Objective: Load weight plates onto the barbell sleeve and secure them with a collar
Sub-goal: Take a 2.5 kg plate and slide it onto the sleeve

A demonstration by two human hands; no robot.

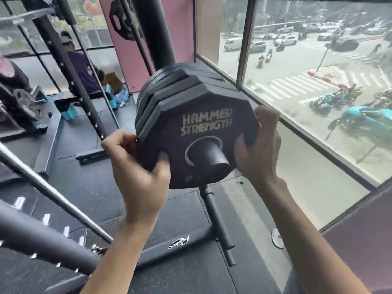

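Both hands grip a small black weight plate [201, 128], stamped HAMMER STRENGTH in gold letters. It sits on a stubby black sleeve [214, 160], whose end pokes out through the plate's centre hole. Behind it the same sleeve carries a stack of larger black plates [169, 85], packed face to face. Whether the front plate touches them cannot be told from this side.

The left hand [137, 166] holds the plate's rim at about 8 o'clock. Its thumb [163, 160] is tucked into a cut-out in the face, and its fingers are curled round behind the edge. The right hand [261, 145] clamps the rim at about 3 o'clock, thumb pressed on the face and fingers [265, 117] bent over the edge. Both bare forearms reach up from the bottom of the scene and converge on the plate, with the elbows out of sight.

A black upright post [157, 28] rises at 12 o'clock from the stack. At 3 o'clock a wide window [318, 60] looks down on a street with cars, scooters and a striped crossing. A steel bar [53, 192] slants across at 8 o'clock. At 10 o'clock, well apart from the plates, a seated person [82, 68] in a dark purple top sits on a bench. Dark rubber floor [180, 209] lies at 6 o'clock.
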